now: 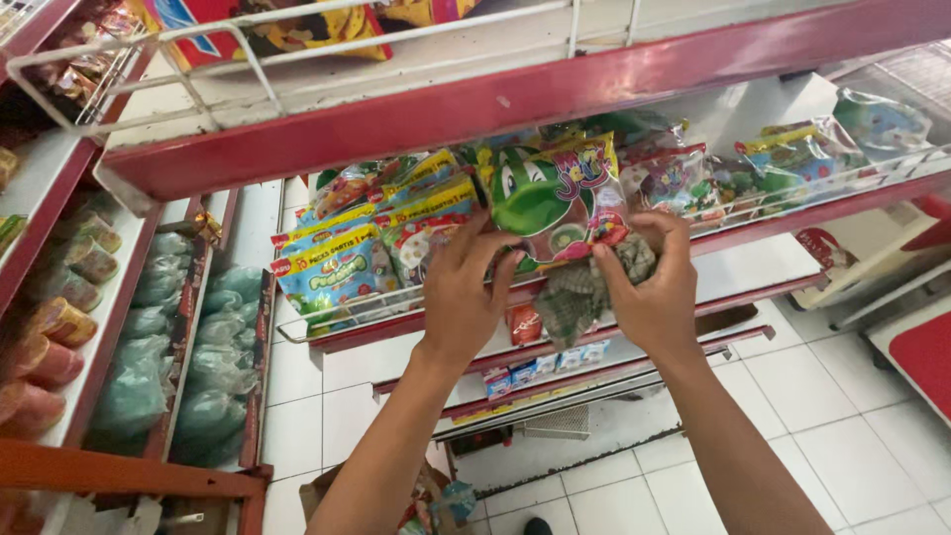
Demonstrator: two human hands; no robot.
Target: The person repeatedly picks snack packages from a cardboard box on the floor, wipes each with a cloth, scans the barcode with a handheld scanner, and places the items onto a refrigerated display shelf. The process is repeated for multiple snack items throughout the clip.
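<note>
Both my hands are raised to a red store shelf point(773, 220) packed with bright snack bags. My left hand point(462, 289) and my right hand point(652, 289) together grip a green candy bag with a cartoon frog point(555, 198), holding it at the shelf's wire front rail. A crumpled grey-green cloth point(586, 287) is bunched under my right hand's fingers, hanging below the bag. To the left of the bag stand several blue and yellow snack packs point(342, 263).
A higher red shelf point(495, 99) with a white wire guard juts out just above my hands. More candy bags point(802, 159) fill the shelf's right side. Left racks hold green bagged goods point(213, 347) and wrapped rolls point(59, 322). White tiled floor point(872, 436) lies below.
</note>
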